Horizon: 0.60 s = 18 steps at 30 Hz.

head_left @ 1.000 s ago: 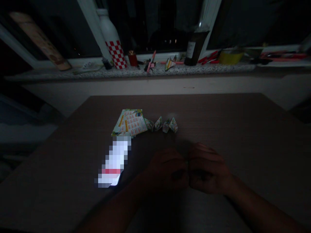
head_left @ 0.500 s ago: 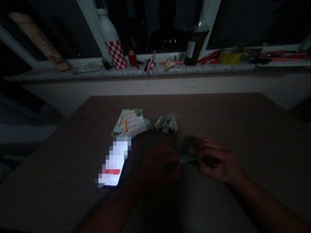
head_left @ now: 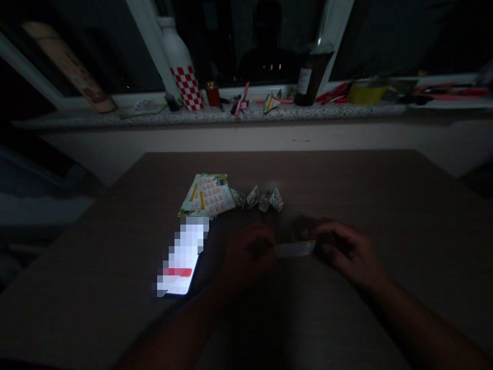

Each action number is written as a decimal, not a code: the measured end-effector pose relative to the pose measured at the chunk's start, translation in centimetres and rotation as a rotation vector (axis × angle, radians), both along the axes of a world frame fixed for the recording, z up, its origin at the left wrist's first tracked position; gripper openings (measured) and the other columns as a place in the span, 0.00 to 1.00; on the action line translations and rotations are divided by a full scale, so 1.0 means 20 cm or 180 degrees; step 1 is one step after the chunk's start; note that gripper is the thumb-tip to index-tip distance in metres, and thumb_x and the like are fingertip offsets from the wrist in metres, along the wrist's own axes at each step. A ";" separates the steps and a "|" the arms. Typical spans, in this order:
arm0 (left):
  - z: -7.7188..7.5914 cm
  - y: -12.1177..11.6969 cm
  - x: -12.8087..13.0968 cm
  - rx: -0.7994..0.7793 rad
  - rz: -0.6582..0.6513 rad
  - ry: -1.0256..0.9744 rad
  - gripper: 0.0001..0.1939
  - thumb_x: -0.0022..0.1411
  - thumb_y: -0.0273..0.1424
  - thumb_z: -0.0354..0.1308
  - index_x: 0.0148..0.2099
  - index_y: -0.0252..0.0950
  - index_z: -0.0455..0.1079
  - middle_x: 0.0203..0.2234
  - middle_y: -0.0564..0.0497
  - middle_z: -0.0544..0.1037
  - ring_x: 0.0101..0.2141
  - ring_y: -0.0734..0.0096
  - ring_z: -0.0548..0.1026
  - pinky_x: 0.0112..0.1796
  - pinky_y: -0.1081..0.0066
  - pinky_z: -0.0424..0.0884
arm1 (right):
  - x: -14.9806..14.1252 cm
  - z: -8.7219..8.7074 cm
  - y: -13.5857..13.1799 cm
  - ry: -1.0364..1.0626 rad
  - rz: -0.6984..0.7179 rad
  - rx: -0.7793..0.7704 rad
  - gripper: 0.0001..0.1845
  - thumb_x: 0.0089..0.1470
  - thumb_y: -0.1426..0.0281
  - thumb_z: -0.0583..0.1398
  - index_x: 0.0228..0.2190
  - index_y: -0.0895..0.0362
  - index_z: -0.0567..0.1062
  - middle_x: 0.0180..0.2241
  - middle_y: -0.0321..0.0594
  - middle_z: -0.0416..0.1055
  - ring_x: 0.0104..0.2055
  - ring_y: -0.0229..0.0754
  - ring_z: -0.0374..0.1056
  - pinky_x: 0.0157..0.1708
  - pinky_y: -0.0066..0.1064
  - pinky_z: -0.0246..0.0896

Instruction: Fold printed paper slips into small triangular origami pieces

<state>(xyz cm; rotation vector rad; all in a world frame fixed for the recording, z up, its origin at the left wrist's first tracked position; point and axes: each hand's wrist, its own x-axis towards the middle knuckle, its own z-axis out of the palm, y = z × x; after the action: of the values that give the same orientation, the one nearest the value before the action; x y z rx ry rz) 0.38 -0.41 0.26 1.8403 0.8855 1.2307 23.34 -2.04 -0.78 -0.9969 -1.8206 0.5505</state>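
A pale, narrow folded paper strip (head_left: pixel 296 250) spans the gap between my two hands, low over the table. My left hand (head_left: pixel 250 254) is closed, its fingers pinching the strip's left end. At the other end, my right hand (head_left: pixel 350 252) has its thumb and forefinger apart, close beside the paper; the dim light hides whether a fingertip touches it. Beyond the hands stand several small folded paper pieces (head_left: pixel 276 200) in a row. To their left lies a stack of printed paper sheets (head_left: pixel 216 198).
A lit phone (head_left: pixel 181 262) lies on the wooden table (head_left: pixel 96 246), left of my left hand. On the windowsill (head_left: pixel 154 121) behind are a white bottle with red checks (head_left: pixel 187 85), a red jar (head_left: pixel 212 94), a dark bottle (head_left: pixel 306 82) and several pens (head_left: pixel 333 94).
My right hand's fingers have parted and moved slightly right, showing more of the strip. My left hand has shifted a little left, still pinching the paper.
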 end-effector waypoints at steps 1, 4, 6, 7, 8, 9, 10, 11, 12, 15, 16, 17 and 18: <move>-0.01 0.00 0.01 -0.0276 0.0042 -0.0107 0.02 0.51 0.26 0.57 0.28 0.35 0.67 0.24 0.53 0.71 0.27 0.73 0.70 0.29 0.73 0.67 | -0.01 -0.01 0.00 0.0003 -0.0004 -0.0106 0.08 0.51 0.71 0.59 0.36 0.55 0.74 0.31 0.41 0.76 0.32 0.43 0.73 0.31 0.31 0.67; -0.06 0.02 0.04 -0.1010 0.0145 -0.0432 0.03 0.51 0.28 0.58 0.29 0.34 0.67 0.24 0.54 0.71 0.26 0.74 0.70 0.26 0.75 0.67 | -0.04 -0.03 -0.01 0.0174 -0.0018 -0.0542 0.06 0.53 0.68 0.60 0.33 0.56 0.76 0.29 0.40 0.77 0.29 0.41 0.73 0.29 0.28 0.68; -0.07 0.02 0.04 -0.1265 0.0141 -0.0478 0.04 0.52 0.29 0.58 0.30 0.34 0.67 0.24 0.54 0.71 0.25 0.74 0.70 0.26 0.74 0.68 | -0.06 -0.04 -0.01 0.0383 -0.0028 -0.0840 0.08 0.54 0.66 0.61 0.29 0.57 0.77 0.26 0.38 0.77 0.27 0.39 0.72 0.27 0.27 0.67; -0.07 0.02 0.04 -0.1271 0.0146 -0.0434 0.04 0.52 0.28 0.58 0.31 0.34 0.67 0.24 0.53 0.71 0.26 0.73 0.70 0.26 0.74 0.69 | -0.06 -0.05 -0.01 0.0497 -0.0032 -0.0971 0.09 0.54 0.65 0.61 0.27 0.57 0.77 0.25 0.38 0.76 0.26 0.38 0.71 0.27 0.27 0.66; -0.07 0.02 0.04 -0.1189 0.0164 -0.0328 0.04 0.52 0.28 0.58 0.32 0.34 0.67 0.25 0.53 0.72 0.27 0.72 0.71 0.27 0.73 0.69 | -0.07 -0.05 -0.01 0.0611 -0.0056 -0.1092 0.10 0.54 0.65 0.61 0.26 0.58 0.77 0.24 0.38 0.76 0.25 0.38 0.71 0.26 0.26 0.66; -0.07 0.02 0.04 -0.1014 0.0195 -0.0167 0.05 0.53 0.27 0.57 0.35 0.35 0.67 0.27 0.52 0.72 0.29 0.71 0.72 0.30 0.71 0.70 | -0.06 -0.05 -0.01 0.0716 -0.0092 -0.1214 0.12 0.53 0.63 0.61 0.25 0.58 0.76 0.23 0.37 0.75 0.24 0.37 0.70 0.24 0.26 0.65; -0.06 0.02 0.03 -0.0767 0.0226 0.0031 0.08 0.53 0.27 0.58 0.38 0.35 0.67 0.29 0.51 0.73 0.31 0.70 0.72 0.33 0.69 0.71 | -0.06 -0.05 0.00 0.0805 -0.0124 -0.1346 0.13 0.53 0.62 0.61 0.24 0.58 0.76 0.22 0.37 0.74 0.23 0.37 0.69 0.23 0.26 0.63; -0.05 0.01 0.03 -0.0475 0.0231 0.0270 0.11 0.53 0.27 0.58 0.41 0.36 0.66 0.33 0.50 0.73 0.34 0.68 0.73 0.36 0.67 0.71 | -0.06 -0.05 0.00 0.0880 -0.0149 -0.1469 0.14 0.53 0.61 0.62 0.24 0.59 0.76 0.21 0.37 0.73 0.22 0.36 0.67 0.22 0.25 0.62; -0.04 0.00 0.02 -0.0175 0.0199 0.0514 0.16 0.52 0.28 0.60 0.45 0.36 0.65 0.37 0.48 0.73 0.38 0.66 0.72 0.40 0.64 0.71 | -0.06 -0.05 0.00 0.0941 -0.0165 -0.1580 0.15 0.52 0.60 0.62 0.23 0.59 0.75 0.20 0.36 0.72 0.21 0.36 0.66 0.21 0.26 0.60; -0.03 -0.01 0.02 0.0440 -0.0108 0.1075 0.28 0.49 0.32 0.65 0.52 0.36 0.62 0.48 0.43 0.70 0.48 0.59 0.69 0.48 0.58 0.68 | -0.06 -0.05 0.01 0.1026 -0.0141 -0.1800 0.18 0.51 0.57 0.62 0.23 0.59 0.74 0.20 0.36 0.70 0.21 0.35 0.64 0.21 0.26 0.58; -0.03 -0.02 0.02 0.0540 -0.0202 0.1229 0.30 0.49 0.33 0.65 0.53 0.37 0.62 0.50 0.43 0.69 0.50 0.57 0.68 0.49 0.57 0.67 | -0.06 -0.05 0.01 0.1027 -0.0133 -0.1833 0.18 0.51 0.56 0.62 0.22 0.59 0.74 0.19 0.35 0.70 0.21 0.35 0.63 0.21 0.26 0.58; -0.04 -0.02 0.02 0.0605 -0.0258 0.1367 0.30 0.49 0.33 0.65 0.54 0.37 0.62 0.50 0.43 0.69 0.51 0.57 0.67 0.50 0.56 0.67 | -0.07 -0.05 0.01 0.1020 -0.0127 -0.1862 0.19 0.51 0.56 0.62 0.22 0.59 0.73 0.19 0.35 0.69 0.21 0.34 0.62 0.21 0.26 0.57; -0.05 -0.02 0.02 0.0642 -0.0277 0.1477 0.30 0.50 0.34 0.65 0.54 0.37 0.62 0.50 0.43 0.69 0.51 0.57 0.67 0.50 0.56 0.66 | -0.07 -0.05 0.01 0.1011 -0.0119 -0.1892 0.19 0.51 0.56 0.62 0.21 0.59 0.73 0.19 0.34 0.68 0.21 0.34 0.61 0.22 0.26 0.57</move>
<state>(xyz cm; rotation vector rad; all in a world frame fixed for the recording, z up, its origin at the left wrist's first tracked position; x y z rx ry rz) 0.86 -0.82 -0.70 2.3564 0.9365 0.8757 21.98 -1.84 -1.81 -1.2420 -1.3730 1.1979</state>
